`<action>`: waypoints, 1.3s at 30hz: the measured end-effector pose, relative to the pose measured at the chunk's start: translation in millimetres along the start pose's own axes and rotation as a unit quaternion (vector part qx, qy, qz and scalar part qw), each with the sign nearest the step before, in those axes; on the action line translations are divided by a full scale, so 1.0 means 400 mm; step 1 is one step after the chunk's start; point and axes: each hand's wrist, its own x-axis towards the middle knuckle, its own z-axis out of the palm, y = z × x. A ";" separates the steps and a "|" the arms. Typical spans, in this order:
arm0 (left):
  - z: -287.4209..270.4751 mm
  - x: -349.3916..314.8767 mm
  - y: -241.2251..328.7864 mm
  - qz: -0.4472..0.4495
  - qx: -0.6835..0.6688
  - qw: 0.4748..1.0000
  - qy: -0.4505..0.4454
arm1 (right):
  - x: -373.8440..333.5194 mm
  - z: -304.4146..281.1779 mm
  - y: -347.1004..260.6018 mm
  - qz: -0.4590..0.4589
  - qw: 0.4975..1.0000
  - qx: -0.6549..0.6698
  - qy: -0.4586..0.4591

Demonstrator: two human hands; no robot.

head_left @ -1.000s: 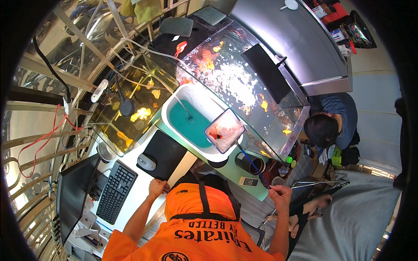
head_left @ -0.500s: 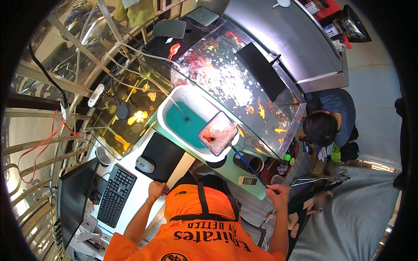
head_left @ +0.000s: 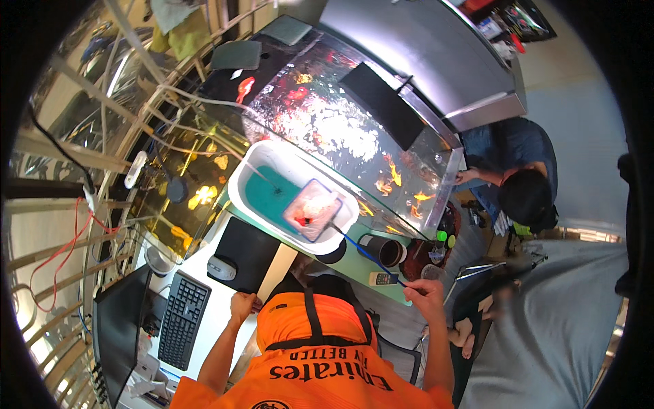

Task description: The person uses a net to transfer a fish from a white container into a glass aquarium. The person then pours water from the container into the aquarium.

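Note:
My right hand (head_left: 426, 298) grips the blue handle (head_left: 368, 255) of a fish net near its end. The net's square, pale mesh (head_left: 323, 202) lies tilted over the right part of a white tub (head_left: 348, 217) with blue-green water (head_left: 266, 198). A red and white fish (head_left: 303, 221) shows in the mesh. Whether the net touches the water, I cannot tell. My left hand (head_left: 243, 307) is closed in a fist at the edge of the white desk, below a black mouse pad (head_left: 253, 240); I see nothing in it.
Beyond the tub stands a large tank (head_left: 354, 187) with several orange and red fish; a smaller yellowish tank (head_left: 163, 235) is at left. A mouse (head_left: 221, 268), keyboard (head_left: 184, 319) and monitor (head_left: 122, 327) occupy the desk. A remote (head_left: 383, 279) lies beside a dark pot (head_left: 391, 251). Another person (head_left: 535, 174) crouches at right.
My right hand has shifted the net slightly left and farther over the tub. The whole view has shifted a little. The other person's hand now shows by the large tank's edge.

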 end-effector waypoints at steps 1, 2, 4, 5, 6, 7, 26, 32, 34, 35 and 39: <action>0.001 0.002 0.001 0.002 0.001 1.000 -0.002 | 0.004 0.008 -0.004 0.001 1.000 -0.003 -0.003; 0.002 0.003 0.000 -0.003 -0.002 1.000 0.000 | 0.008 0.017 -0.007 0.003 1.000 -0.001 -0.006; 0.005 0.006 -0.002 -0.001 -0.009 1.000 -0.004 | 0.005 0.028 -0.010 0.009 1.000 0.020 -0.007; 0.006 0.008 -0.003 -0.006 -0.005 1.000 0.000 | 0.006 0.035 -0.008 0.011 0.999 0.039 -0.007; 0.004 0.008 -0.004 0.003 -0.006 1.000 -0.012 | 0.009 0.043 -0.006 0.013 0.998 0.059 -0.009; 0.004 0.008 -0.005 0.009 -0.012 1.000 -0.017 | 0.009 0.047 -0.004 0.013 0.997 0.079 -0.012; -0.002 0.006 0.004 -0.007 -0.003 1.000 -0.013 | -0.088 -0.074 0.049 -0.026 0.980 0.165 0.108; 0.000 0.010 0.004 -0.007 0.003 1.000 -0.019 | -0.131 -0.158 0.059 -0.053 0.972 0.163 0.163; 0.002 0.006 0.007 0.008 -0.005 1.000 -0.025 | -0.126 -0.170 0.064 -0.073 0.967 0.171 0.172; 0.002 0.004 0.008 0.008 0.000 1.000 -0.020 | -0.124 -0.174 0.065 -0.062 0.968 0.162 0.182; 0.000 0.002 0.008 0.011 0.001 1.000 -0.017 | -0.111 -0.173 0.063 -0.053 0.967 0.137 0.207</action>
